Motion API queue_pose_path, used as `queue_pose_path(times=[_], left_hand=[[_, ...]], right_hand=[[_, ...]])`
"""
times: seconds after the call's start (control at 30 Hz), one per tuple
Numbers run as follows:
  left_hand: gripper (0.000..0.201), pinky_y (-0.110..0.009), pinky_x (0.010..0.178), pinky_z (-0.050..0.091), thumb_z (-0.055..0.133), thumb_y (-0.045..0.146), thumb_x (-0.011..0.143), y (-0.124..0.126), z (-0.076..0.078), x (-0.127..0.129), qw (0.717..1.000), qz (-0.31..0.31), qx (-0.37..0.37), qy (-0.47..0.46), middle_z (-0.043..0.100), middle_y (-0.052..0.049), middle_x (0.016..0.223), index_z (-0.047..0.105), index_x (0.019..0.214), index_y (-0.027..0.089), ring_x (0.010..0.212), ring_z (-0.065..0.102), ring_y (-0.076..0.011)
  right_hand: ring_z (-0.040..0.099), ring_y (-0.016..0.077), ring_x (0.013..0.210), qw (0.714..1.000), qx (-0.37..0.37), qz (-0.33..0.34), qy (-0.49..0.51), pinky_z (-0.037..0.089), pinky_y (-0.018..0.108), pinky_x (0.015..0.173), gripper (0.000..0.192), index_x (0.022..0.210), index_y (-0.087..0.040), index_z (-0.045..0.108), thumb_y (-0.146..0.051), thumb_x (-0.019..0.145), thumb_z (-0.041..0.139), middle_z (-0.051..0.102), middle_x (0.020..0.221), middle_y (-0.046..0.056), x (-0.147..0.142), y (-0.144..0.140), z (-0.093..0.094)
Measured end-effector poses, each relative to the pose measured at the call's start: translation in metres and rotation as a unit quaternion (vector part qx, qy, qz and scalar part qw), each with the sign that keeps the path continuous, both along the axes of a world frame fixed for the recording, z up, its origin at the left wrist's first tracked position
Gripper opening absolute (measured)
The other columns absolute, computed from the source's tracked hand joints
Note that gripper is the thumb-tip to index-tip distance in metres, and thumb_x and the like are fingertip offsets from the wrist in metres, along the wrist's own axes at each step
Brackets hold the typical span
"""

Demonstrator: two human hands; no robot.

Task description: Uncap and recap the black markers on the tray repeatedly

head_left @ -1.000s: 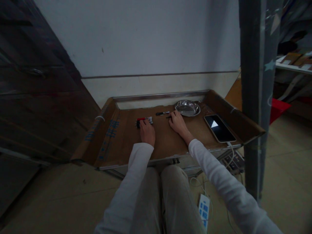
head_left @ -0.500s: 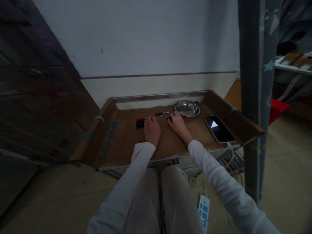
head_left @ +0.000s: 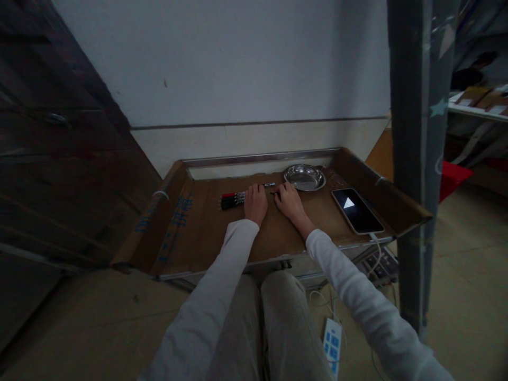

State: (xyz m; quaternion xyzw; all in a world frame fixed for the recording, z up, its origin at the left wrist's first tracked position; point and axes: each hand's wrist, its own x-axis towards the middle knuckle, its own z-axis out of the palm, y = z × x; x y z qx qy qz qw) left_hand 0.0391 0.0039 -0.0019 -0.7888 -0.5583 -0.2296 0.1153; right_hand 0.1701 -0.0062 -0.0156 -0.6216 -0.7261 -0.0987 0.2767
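While the left hand (head_left: 256, 203) curls over the loose black marker (head_left: 270, 184) beside the red-and-black marker row (head_left: 232, 200) on the cardboard-lined desk (head_left: 206, 227), neither its grip nor that of the right hand (head_left: 291, 201), near the shiny round metal bowl (head_left: 304, 183), is discernible. Each cylindrical marker should handle light, stiff and slippery; grasp mid-length.

Left hand (head_left: 256, 205) farther right, now partly over the lone black marker (head_left: 270, 184)

Marker (head_left: 270, 184): 9-o'clock end hidden by left hand (head_left: 256, 202). Dark item (head_left: 273, 193) at right hand (head_left: 289, 201) too small to tell.
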Motion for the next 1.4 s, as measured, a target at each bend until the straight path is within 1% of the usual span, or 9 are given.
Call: queue_pose_path(times=[0.3, 0.43, 0.63, 0.83, 0.97, 1.07, 1.2, 1.3, 1.4], left_hand=[[0.025, -0.038, 0.087, 0.039, 0.033, 0.017, 0.093, 0.000, -0.003, -0.005, 1.000, 0.006, -0.015, 0.012, 0.056, -0.014, 0.105, 0.055, 0.102, 0.014, 0.102, 0.051, -0.0255], [0.022, -0.036, 0.087, 0.040, 0.035, 0.016, 0.093, 0.003, -0.004, -0.005, 1.000, -0.015, -0.016, 0.005, 0.057, -0.012, 0.103, 0.056, 0.100, 0.014, 0.100, 0.052, -0.0234], [0.021, -0.034, 0.087, 0.042, 0.036, 0.011, 0.091, 0.004, -0.003, -0.005, 0.996, -0.082, -0.023, 0.006, 0.057, -0.011, 0.103, 0.054, 0.101, 0.014, 0.097, 0.053, -0.0216], [0.020, -0.032, 0.089, 0.042, 0.033, 0.010, 0.092, 0.005, -0.003, -0.005, 0.993, -0.098, -0.024, -0.056, 0.059, -0.011, 0.104, 0.051, 0.101, 0.013, 0.098, 0.054, -0.0194], [0.025, -0.033, 0.090, 0.042, 0.031, 0.009, 0.091, 0.004, -0.002, -0.004, 0.992, -0.102, -0.036, -0.058, 0.061, -0.011, 0.105, 0.051, 0.107, 0.013, 0.099, 0.055, -0.0198], [0.035, -0.038, 0.097, 0.038, 0.031, 0.010, 0.090, 0.004, -0.003, -0.004, 0.995, -0.088, -0.024, -0.040, 0.057, -0.015, 0.119, 0.048, 0.120, 0.011, 0.112, 0.051, -0.0225], [0.046, -0.044, 0.111, 0.020, 0.035, 0.016, 0.089, 0.008, -0.008, -0.004, 0.997, -0.066, 0.004, -0.032, 0.042, -0.014, 0.141, 0.039, 0.134, 0.011, 0.135, 0.031, -0.0241], [0.045, -0.046, 0.113, 0.014, 0.034, 0.019, 0.090, 0.011, -0.010, -0.005, 0.997, -0.081, 0.005, -0.015, 0.046, -0.012, 0.138, 0.040, 0.135, 0.013, 0.136, 0.029, -0.0242], [0.039, -0.044, 0.109, 0.022, 0.035, 0.025, 0.092, 0.009, -0.009, -0.006, 0.993, -0.116, 0.002, 0.006, 0.055, -0.013, 0.126, 0.047, 0.128, 0.013, 0.126, 0.042, -0.0245]], right_hand=[[0.050, 0.0251, 0.097, 1.000, -0.017, 0.007, -0.018, 0.038, 0.037, 0.088, 0.021, 0.099, -0.011, 0.057, -0.021, 0.090, 0.041, 0.056, 0.102, 0.015, 0.000, -0.001, 0.003], [0.051, 0.0250, 0.095, 0.999, -0.026, 0.010, -0.037, 0.038, 0.036, 0.085, 0.022, 0.100, -0.013, 0.057, -0.023, 0.092, 0.040, 0.058, 0.102, 0.014, 0.000, -0.002, 0.005], [0.053, 0.0237, 0.096, 0.998, -0.038, 0.039, -0.034, 0.037, 0.034, 0.085, 0.024, 0.104, -0.013, 0.057, -0.018, 0.093, 0.036, 0.062, 0.102, 0.013, 0.001, -0.001, 0.005], [0.054, 0.0223, 0.098, 0.996, -0.034, 0.078, -0.016, 0.037, 0.033, 0.086, 0.027, 0.111, -0.014, 0.057, -0.018, 0.093, 0.038, 0.063, 0.105, 0.012, 0.002, -0.002, 0.008], [0.054, 0.0226, 0.096, 0.997, -0.029, 0.066, -0.023, 0.037, 0.034, 0.085, 0.026, 0.110, -0.016, 0.059, -0.019, 0.092, 0.041, 0.064, 0.103, 0.011, 0.003, -0.005, 0.008], [0.054, 0.0226, 0.093, 0.999, -0.016, 0.028, -0.014, 0.036, 0.034, 0.085, 0.024, 0.104, -0.015, 0.061, -0.021, 0.093, 0.040, 0.065, 0.098, 0.011, 0.003, -0.008, 0.009], [0.056, 0.0227, 0.089, 1.000, 0.007, -0.001, -0.004, 0.036, 0.034, 0.084, 0.025, 0.103, -0.016, 0.060, -0.025, 0.094, 0.038, 0.066, 0.095, 0.011, 0.001, -0.013, 0.011], [0.056, 0.0224, 0.089, 1.000, 0.023, 0.008, -0.003, 0.036, 0.033, 0.082, 0.025, 0.105, -0.017, 0.060, -0.026, 0.095, 0.038, 0.067, 0.095, 0.010, 0.000, -0.019, 0.013], [0.056, 0.0219, 0.091, 0.999, 0.043, 0.020, 0.007, 0.036, 0.033, 0.082, 0.026, 0.107, -0.018, 0.059, -0.026, 0.095, 0.038, 0.067, 0.095, 0.009, 0.000, -0.025, 0.016]])
